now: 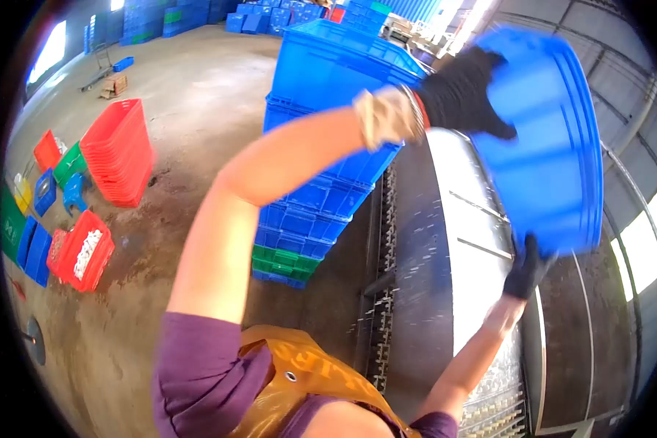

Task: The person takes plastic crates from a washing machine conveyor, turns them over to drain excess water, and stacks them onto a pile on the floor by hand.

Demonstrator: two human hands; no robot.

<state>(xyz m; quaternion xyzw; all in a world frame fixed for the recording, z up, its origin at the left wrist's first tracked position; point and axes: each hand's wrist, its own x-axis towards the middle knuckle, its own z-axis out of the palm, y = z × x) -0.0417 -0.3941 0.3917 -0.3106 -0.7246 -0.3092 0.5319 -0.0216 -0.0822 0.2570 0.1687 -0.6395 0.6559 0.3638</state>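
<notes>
Aloft, a tilted blue crate (547,157) in the grasp of both gloved hands (458,95).

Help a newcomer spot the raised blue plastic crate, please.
Find the tall stack of blue and green plastic crates. Right of it is the tilted blue plastic crate. Unlike its neighbours, it is held by the black-gloved left hand and right hand.

You see red tubs (119,160) stacked at the left and a brown box (114,87) in the upper left.
</notes>
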